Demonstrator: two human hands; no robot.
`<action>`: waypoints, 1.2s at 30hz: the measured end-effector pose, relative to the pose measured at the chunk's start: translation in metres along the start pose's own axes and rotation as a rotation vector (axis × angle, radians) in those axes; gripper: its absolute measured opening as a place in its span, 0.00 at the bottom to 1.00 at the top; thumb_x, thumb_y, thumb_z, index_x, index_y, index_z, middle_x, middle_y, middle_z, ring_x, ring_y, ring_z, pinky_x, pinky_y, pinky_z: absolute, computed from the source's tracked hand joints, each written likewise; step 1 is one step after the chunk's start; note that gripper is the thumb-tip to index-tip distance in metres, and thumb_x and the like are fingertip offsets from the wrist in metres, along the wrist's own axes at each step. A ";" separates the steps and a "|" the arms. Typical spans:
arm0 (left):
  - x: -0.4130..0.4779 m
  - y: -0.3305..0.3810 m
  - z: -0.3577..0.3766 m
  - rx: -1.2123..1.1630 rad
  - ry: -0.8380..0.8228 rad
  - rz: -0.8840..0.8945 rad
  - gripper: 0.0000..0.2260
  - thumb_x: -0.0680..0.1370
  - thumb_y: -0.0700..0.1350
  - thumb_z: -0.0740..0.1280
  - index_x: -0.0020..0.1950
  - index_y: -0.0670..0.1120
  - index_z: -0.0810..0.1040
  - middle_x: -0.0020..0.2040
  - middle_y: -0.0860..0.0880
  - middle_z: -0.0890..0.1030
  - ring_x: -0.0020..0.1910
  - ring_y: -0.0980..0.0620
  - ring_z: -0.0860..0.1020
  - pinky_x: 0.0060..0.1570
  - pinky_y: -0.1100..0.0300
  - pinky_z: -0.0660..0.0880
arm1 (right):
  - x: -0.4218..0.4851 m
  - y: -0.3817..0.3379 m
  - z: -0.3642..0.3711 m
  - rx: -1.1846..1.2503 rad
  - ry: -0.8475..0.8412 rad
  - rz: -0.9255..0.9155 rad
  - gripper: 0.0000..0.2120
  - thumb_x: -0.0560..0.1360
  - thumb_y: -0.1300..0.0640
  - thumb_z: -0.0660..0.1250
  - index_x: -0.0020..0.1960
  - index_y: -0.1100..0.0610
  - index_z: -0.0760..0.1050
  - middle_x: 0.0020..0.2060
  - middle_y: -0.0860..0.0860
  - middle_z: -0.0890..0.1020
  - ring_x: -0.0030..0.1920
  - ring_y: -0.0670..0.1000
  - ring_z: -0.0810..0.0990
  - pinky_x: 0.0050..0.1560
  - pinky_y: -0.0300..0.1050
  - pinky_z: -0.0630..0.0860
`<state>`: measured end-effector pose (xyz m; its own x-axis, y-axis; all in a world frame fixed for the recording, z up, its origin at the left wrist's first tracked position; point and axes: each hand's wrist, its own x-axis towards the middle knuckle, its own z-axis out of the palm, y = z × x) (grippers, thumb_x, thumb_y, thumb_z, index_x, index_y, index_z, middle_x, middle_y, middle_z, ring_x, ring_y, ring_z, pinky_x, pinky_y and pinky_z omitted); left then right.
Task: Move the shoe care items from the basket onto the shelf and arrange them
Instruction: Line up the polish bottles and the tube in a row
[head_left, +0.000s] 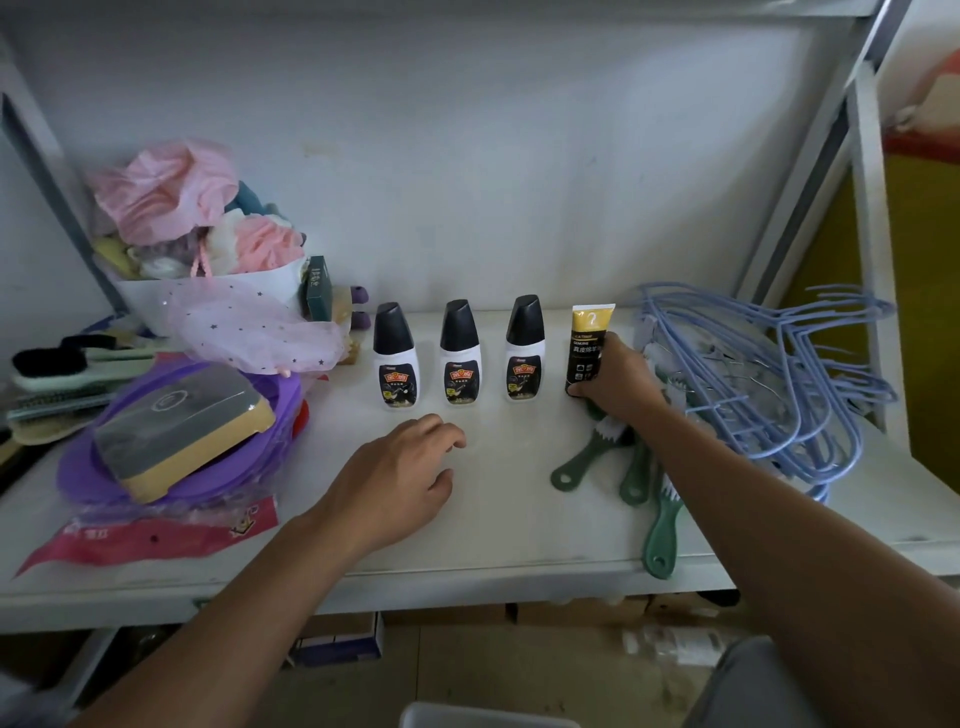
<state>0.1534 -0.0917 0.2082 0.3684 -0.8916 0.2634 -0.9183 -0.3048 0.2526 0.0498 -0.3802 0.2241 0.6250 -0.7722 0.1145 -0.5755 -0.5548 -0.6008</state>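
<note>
Head view: right hand (618, 387) grips an upright black-and-gold tube (589, 338) marked 真皮 on the shelf (519, 519), beside three black-capped white bottles (459, 353); left hand (400, 478) rests relaxed, holding nothing.

Your right hand (618, 387) covered the lower right of the tube (587, 343), so its base & contact w/ the shelf (509, 519) couldn't be seen. That hand also lay over the green brushes (636, 475): heads mostly hidden, count unclear. Label text on the three bottles (397, 358) was too small to read. The pale rim (483, 719) at btm edge was cut off; couldn't tell what it was. The left brushes (52, 374) were clipped by the edge; boxes (337, 644) below were dark & blurred.
</note>
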 end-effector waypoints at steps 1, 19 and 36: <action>0.000 0.000 0.000 -0.001 -0.002 -0.001 0.15 0.81 0.48 0.65 0.67 0.53 0.73 0.62 0.57 0.74 0.57 0.56 0.76 0.52 0.57 0.78 | 0.000 0.000 0.000 0.000 0.000 0.007 0.33 0.69 0.57 0.78 0.68 0.59 0.67 0.59 0.59 0.79 0.58 0.59 0.77 0.48 0.44 0.68; -0.003 -0.002 -0.006 0.002 -0.014 0.002 0.15 0.81 0.47 0.65 0.68 0.52 0.73 0.62 0.56 0.74 0.58 0.55 0.76 0.51 0.58 0.77 | -0.001 -0.004 0.002 -0.028 -0.003 0.031 0.33 0.69 0.58 0.78 0.67 0.61 0.65 0.60 0.61 0.78 0.60 0.61 0.76 0.49 0.45 0.69; -0.002 -0.006 -0.003 0.019 -0.013 0.002 0.16 0.81 0.48 0.65 0.69 0.54 0.72 0.63 0.57 0.74 0.59 0.56 0.76 0.52 0.60 0.78 | -0.003 -0.002 0.002 -0.027 -0.008 0.011 0.32 0.67 0.56 0.79 0.67 0.59 0.68 0.58 0.58 0.80 0.58 0.59 0.78 0.49 0.43 0.69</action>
<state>0.1585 -0.0870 0.2094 0.3650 -0.8962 0.2521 -0.9216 -0.3095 0.2341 0.0499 -0.3767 0.2236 0.6227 -0.7758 0.1022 -0.5958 -0.5547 -0.5807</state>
